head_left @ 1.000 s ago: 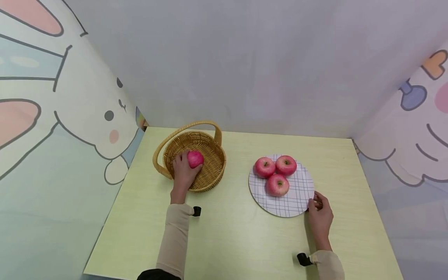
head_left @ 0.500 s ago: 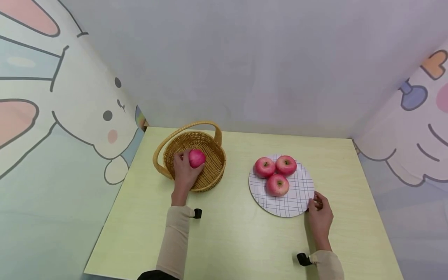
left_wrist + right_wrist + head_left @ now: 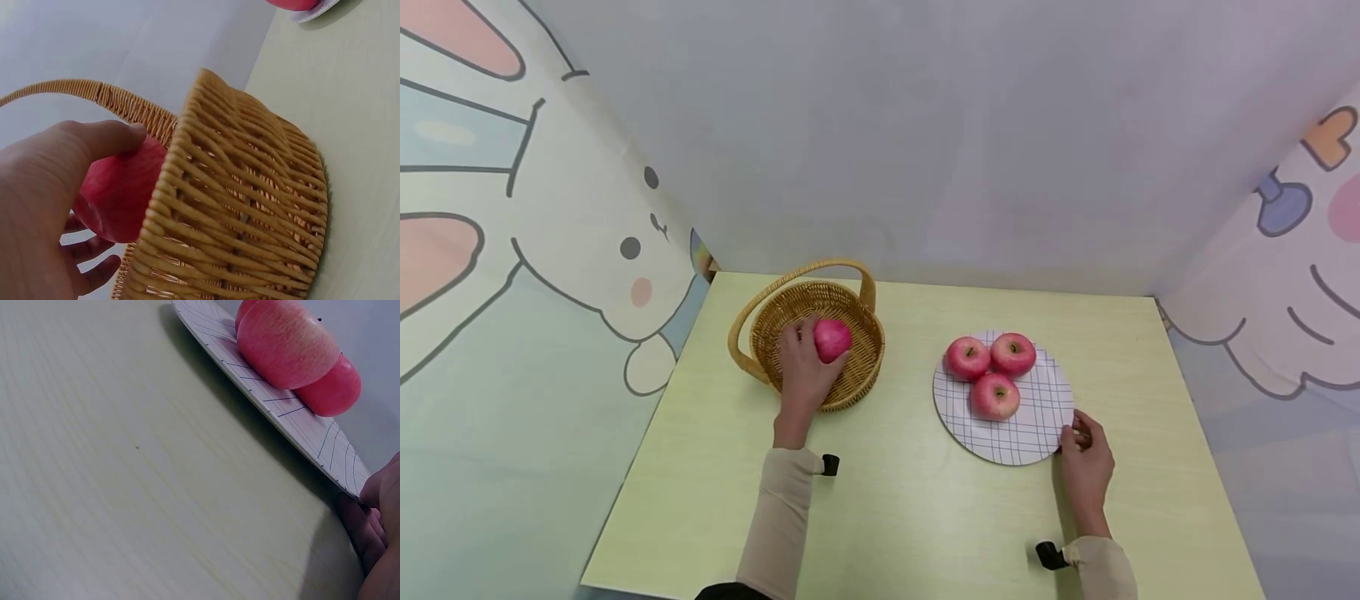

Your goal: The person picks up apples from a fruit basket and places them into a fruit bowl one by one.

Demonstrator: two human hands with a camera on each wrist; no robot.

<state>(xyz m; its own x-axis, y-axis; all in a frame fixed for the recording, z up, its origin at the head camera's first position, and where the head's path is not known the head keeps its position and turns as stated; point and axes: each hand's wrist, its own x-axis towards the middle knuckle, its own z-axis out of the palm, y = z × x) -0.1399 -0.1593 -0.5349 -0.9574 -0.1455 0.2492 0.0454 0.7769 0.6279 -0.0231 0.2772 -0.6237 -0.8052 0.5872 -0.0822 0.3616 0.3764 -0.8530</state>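
My left hand [image 3: 805,371] holds a deep-red apple [image 3: 832,340] inside the opening of a round wicker basket [image 3: 857,367]. The left wrist view has the thumb across the top of that apple [image 3: 119,187] and fingers below it; the basket's wall [image 3: 244,206] hides part of the fruit. Over on the right, my right hand [image 3: 1086,467] pinches the rim of a round white plate [image 3: 1037,433] with a grid of lines. Its thumb lies at the upper edge, fingers underneath. Three pink-red apples [image 3: 996,397] sit together on the plate's upper left part.
A pale wooden table [image 3: 895,508] carries everything. The basket's arched handle [image 3: 790,275] rises over its far left side. Behind the table stands a plain grey-white backdrop [image 3: 925,167], with cartoon-printed panels [image 3: 580,275] at both sides.
My left hand has shifted a little to the right with the apple, still within the basket's opening. The right hand, plate and basket stay put.
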